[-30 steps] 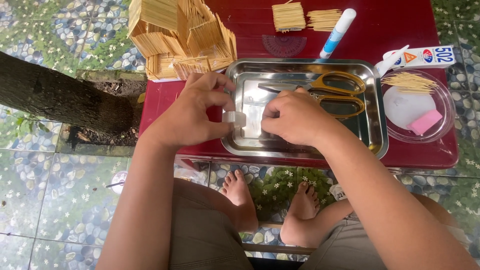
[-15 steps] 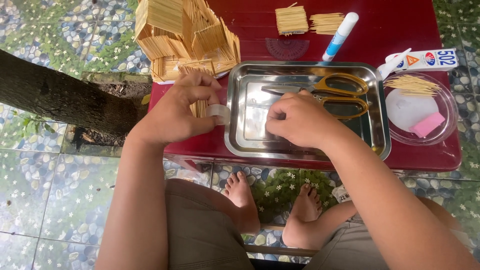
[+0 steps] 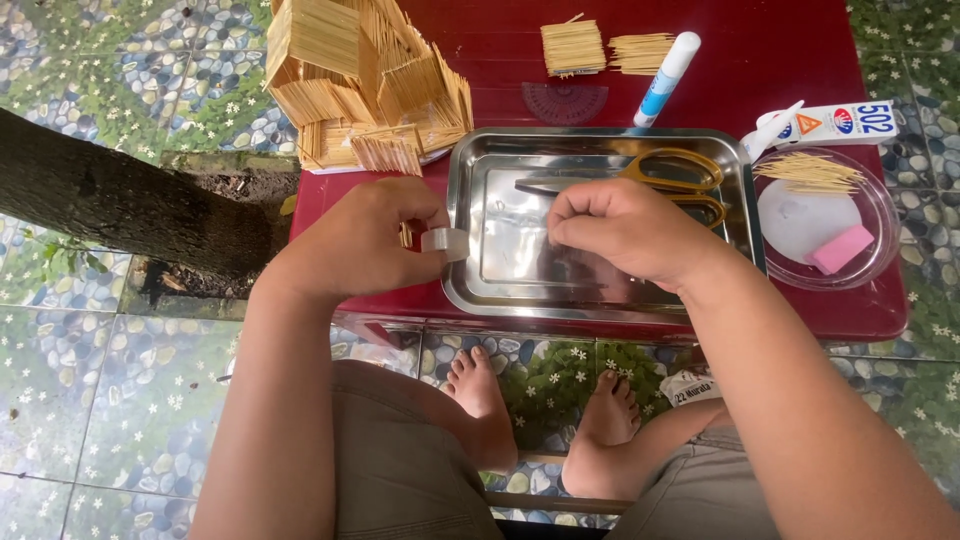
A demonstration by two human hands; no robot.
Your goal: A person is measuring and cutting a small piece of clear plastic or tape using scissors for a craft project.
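Clear tape, a small transparent roll (image 3: 445, 242), sits pinched between the thumb and fingers of my left hand (image 3: 365, 240), just at the left rim of the shiny rectangular steel tray (image 3: 500, 290) on the dark red desk (image 3: 860, 310). My right hand (image 3: 625, 228) is curled closed over the tray, fingertips pressed together as if nipping something thin; I cannot tell what. Yellow-handled scissors (image 3: 660, 172) lie in the tray just beyond that hand. Behind my left hand stands a pale wooden stick model (image 3: 360, 75). To the right, a clear round dish (image 3: 880, 215) holds toothpicks and a pink eraser block (image 3: 842, 248).
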